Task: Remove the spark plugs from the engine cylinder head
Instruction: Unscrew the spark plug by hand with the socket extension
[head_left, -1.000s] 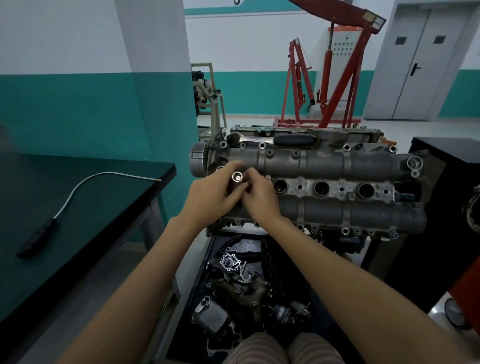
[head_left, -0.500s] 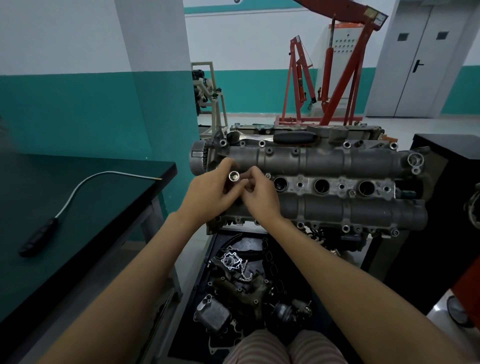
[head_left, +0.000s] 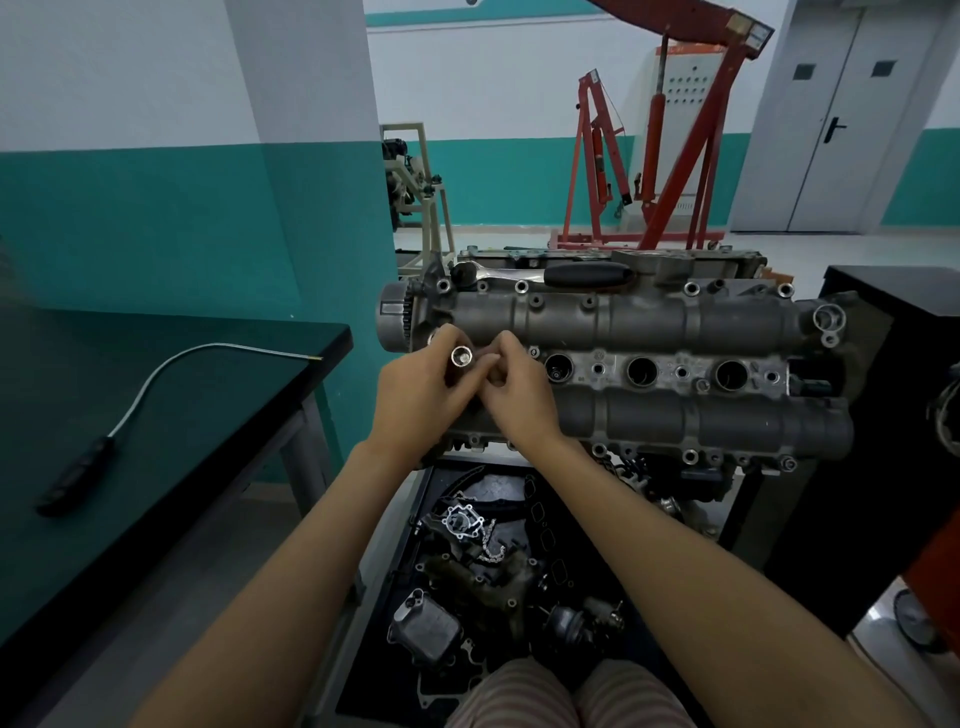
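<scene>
Head (head_left: 649, 415): cylinder head sits on a stand in front of you, four plug wells in a row along its middle.
Wells: three wells (head_left: 642, 371) stand open to the right of your hands; the leftmost well is hidden behind your hands. You cannot tell from this view whether plugs remain in any of them.
Socket (head_left: 461, 357): long plug socket stands at the leftmost well position, its open drive end facing up toward you.
Left hand (head_left: 421, 395): your fingers curl round the socket barrel and hold it.
Right hand (head_left: 511, 395): your fingertips pinch the socket from the right side, just beside the left hand; the two hands touch.
Ratchet (head_left: 545, 273): ratchet lies along the far top edge of the head, black grip to the right, well apart from both hands.
Pickup tool (head_left: 156, 395): flexible tool with a black handle lies on the table (head_left: 156, 519) to your left.
Tray (head_left: 597, 597): loose engine parts lie in the tray below the head.
Step in hand: judged as finger-turning or seating the socket at the first well. Whether a plug is engaged inside is hidden.
Next move: keep the socket square to the well axis. If the plug turns free, lift the socket straight up and check that the plug comes with it. If it resists, fit the ratchet to the drive end.
Risk: a tilted socket can bind on the well wall or drop the plug back down.
</scene>
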